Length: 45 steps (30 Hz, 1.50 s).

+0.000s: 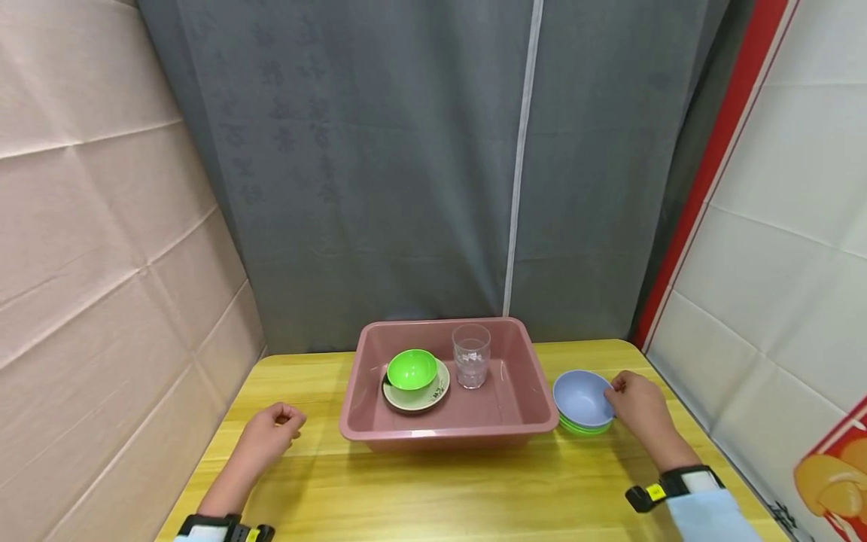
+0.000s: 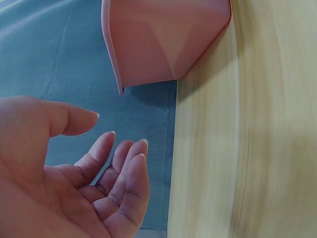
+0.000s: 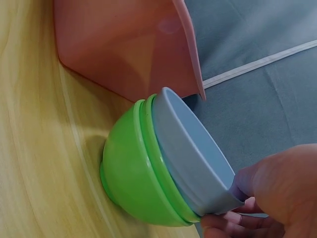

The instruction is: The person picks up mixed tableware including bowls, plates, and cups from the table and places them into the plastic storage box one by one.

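To the right of the pink basin, my right hand (image 1: pixel 637 403) pinches the rim of a blue bowl (image 1: pixel 581 399). That bowl sits in the top of a stack over green bowls (image 3: pixel 131 168), which stand on the table. In the right wrist view the thumb of my right hand (image 3: pixel 267 198) is at the blue rim, with fingers below it. My left hand (image 1: pixel 267 436) hovers over the table left of the basin, holding nothing. Its fingers are loosely curled, with a gap between thumb and fingers in the left wrist view.
The pink basin (image 1: pixel 447 435) stands mid-table. Inside it are a green bowl (image 1: pixel 412 369) on a white plate (image 1: pixel 442 382), a dark-edged dish beneath, and a clear glass (image 1: pixel 471 357) standing upright. A grey curtain (image 1: pixel 379 188) hangs behind the wooden table (image 1: pixel 433 497); pale cloth walls flank it.
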Available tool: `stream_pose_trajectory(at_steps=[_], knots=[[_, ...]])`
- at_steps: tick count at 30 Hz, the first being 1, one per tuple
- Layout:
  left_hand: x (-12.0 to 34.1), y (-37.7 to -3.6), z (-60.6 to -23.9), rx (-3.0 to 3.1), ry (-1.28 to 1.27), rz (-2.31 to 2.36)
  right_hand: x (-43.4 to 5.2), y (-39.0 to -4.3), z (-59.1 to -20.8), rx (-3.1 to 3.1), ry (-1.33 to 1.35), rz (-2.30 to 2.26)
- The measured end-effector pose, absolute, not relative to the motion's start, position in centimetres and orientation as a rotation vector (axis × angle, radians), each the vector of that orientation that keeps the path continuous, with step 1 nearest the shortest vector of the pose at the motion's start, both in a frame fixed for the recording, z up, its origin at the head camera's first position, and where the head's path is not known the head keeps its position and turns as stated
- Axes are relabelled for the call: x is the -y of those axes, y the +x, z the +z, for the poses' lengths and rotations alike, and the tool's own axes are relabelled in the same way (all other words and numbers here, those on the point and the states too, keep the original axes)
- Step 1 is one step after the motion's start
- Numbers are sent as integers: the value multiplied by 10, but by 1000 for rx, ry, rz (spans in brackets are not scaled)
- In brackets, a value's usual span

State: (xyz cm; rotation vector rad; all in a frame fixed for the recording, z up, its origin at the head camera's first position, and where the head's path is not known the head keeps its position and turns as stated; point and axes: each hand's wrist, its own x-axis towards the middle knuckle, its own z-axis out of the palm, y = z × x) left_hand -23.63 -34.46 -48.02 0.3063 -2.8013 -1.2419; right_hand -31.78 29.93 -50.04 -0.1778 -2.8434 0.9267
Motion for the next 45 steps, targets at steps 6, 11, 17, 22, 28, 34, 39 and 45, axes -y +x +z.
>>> stream_pose_trajectory(at_steps=[6, 11, 17, 22, 28, 34, 39, 45], knots=[[347, -235, -480, 2817, 328, -1270, -299, -314, -497, 2849, -186, 972], [347, -232, -478, 2818, 332, -1271, -298, -314, -496, 2849, -181, 977], [347, -232, -476, 2815, 324, -1287, -298, -314, -495, 2864, -172, 920], [346, -231, -477, 2806, 320, -1278, -299, -314, -494, 2877, -183, 899], [346, -230, -475, 2799, 314, -1282, -301, -314, -492, 2880, -175, 902], [348, -228, -474, 2791, 316, -1287, -306, -312, -488, 2861, -172, 1022], [349, -227, -469, 2772, 308, -1288, -315, -307, -481, 2824, -156, 1195], [350, -226, -465, 2768, 322, -1296, -325, -301, -471, 2763, -101, 1363]])
